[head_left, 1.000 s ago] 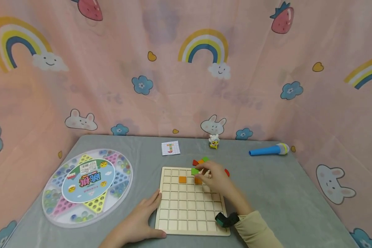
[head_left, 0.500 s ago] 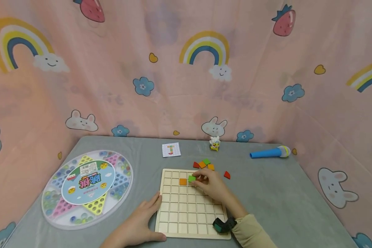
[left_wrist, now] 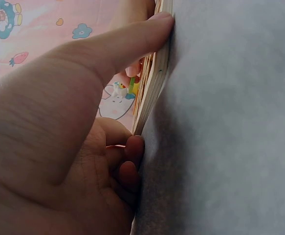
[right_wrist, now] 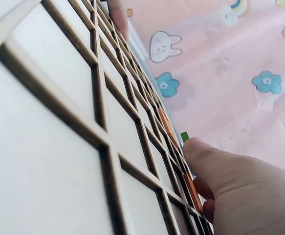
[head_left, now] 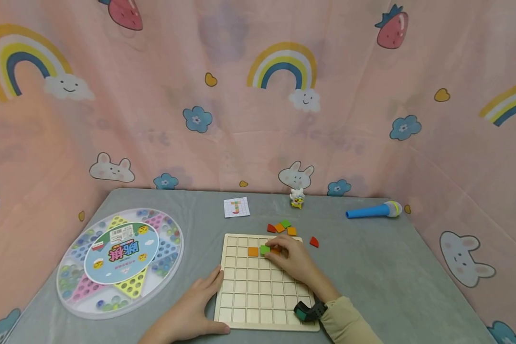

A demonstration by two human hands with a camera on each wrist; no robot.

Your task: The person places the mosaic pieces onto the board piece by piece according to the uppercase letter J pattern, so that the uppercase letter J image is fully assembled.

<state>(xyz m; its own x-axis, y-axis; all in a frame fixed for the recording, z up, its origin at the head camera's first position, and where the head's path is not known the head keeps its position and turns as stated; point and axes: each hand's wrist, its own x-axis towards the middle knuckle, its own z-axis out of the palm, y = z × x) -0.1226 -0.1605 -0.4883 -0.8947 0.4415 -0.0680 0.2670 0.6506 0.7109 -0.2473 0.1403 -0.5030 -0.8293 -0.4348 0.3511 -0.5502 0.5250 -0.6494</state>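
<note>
A pale wooden grid board point(head_left: 252, 288) lies on the table. My left hand point(head_left: 192, 306) rests along its left side, with the thumb at the near left corner and the fingertips touching the edge. My right hand point(head_left: 294, 260) pinches a green square tile point(head_left: 264, 250) between thumb and fingers, over the second row from the far edge. In the right wrist view, this green tile point(right_wrist: 185, 136) stands above the board's surface. Left of it an orange square tile point(head_left: 253, 252) sits in a cell. Another orange tile point(right_wrist: 193, 193) lies in the board under my right hand, mostly hidden in the head view.
Beyond the board are loose orange tiles point(head_left: 291, 231), a green tile point(head_left: 285, 223) and red quarter-round pieces point(head_left: 314, 242). A pattern card point(head_left: 236, 207), a small figurine point(head_left: 297, 198) and a blue toy microphone point(head_left: 373, 210) stand farther back. A round Chinese checkers set point(head_left: 122, 253) occupies the left.
My right hand has brought the green tile down and left, from the board's far edge to beside the left orange tile. My left hand stays at the board's side.
</note>
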